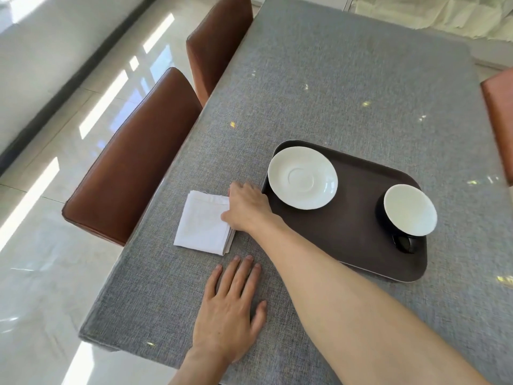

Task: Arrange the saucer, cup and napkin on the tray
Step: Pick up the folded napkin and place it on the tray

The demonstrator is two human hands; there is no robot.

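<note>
A dark brown tray (352, 218) lies on the grey table. On its left end sits a white saucer (302, 177). At its right end stands a cup (408, 211), black outside and white inside, with its handle toward me. A folded white napkin (201, 222) lies on the table left of the tray. My right hand (248, 207) reaches across and rests on the napkin's right edge, fingers curled over it. My left hand (230, 309) lies flat on the table nearer to me, fingers spread, holding nothing.
The table (347, 87) is covered with a grey woven cloth. Two brown leather chairs (130, 162) stand along its left side, and another chair (499, 120) shows at the right edge. A glossy tiled floor lies to the left.
</note>
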